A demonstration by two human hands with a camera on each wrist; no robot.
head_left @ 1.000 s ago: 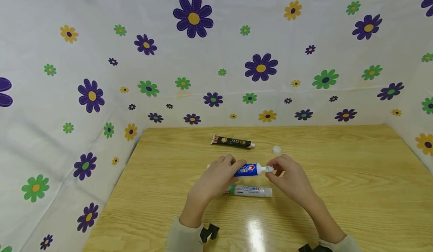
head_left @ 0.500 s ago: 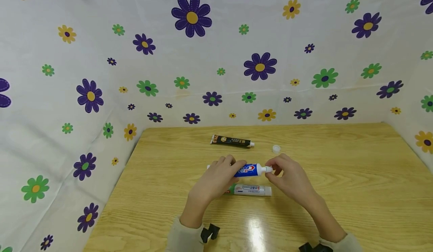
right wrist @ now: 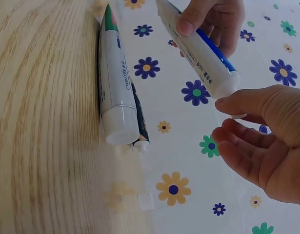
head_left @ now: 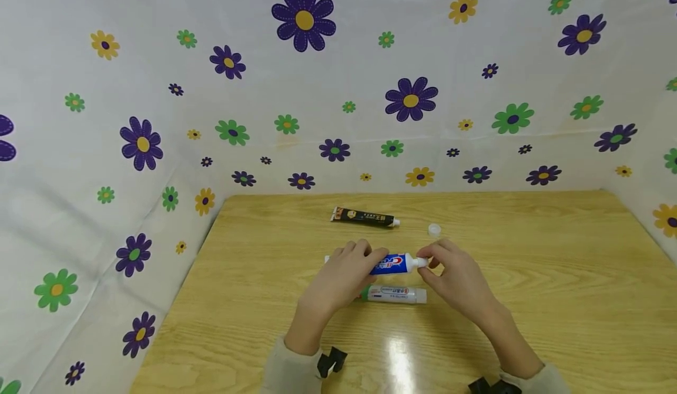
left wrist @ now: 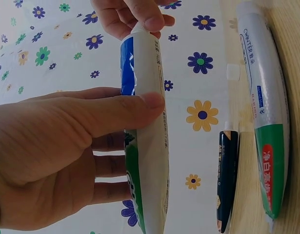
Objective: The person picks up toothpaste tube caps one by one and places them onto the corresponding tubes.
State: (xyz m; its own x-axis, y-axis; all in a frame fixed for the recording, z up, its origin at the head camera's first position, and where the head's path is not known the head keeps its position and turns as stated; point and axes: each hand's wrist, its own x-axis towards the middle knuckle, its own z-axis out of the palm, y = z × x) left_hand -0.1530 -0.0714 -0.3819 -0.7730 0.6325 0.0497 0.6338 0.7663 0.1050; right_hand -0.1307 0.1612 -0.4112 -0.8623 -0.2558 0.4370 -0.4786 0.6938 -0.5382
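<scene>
Toothpaste tube (head_left: 393, 263) in blue and white, long, soft-walled: held crosswise between both hands, apparently just above the yellow wood-grain table (head_left: 555, 300). Gripped round the body by the left hand (head_left: 344, 273), thumb across one face, fingers behind. Pinched at the neck end, between thumb and fingertips of the right hand (head_left: 456, 276): small white plastic cap (head_left: 421, 262), partly hidden by those fingers. Looks like turning it on the neck; cannot tell whether tightening or loosening.

For clean work, grip the body firmly but lightly, since squeezing soft walls risks forcing out the contents. Better to hold close to the stiff shoulder, so as not to let the body twist along. Line up cap and neck; with any tilt, likely to bind or seat crooked. Turn in short rolls of thumb and fingertips, re-pinching between turns, rather than bending the whole wrist. If tightening, stop at the first firm resistance; if loosening, pinch right to the end to avoid a drop.

Mind the neighbours too: on the near side, silver-white tube (head_left: 396, 294) with green end and wide white cap; on the far side, slim black tube (head_left: 365, 217) with gold print, and loose round white cap (head_left: 434, 230), near the right hand.
</scene>
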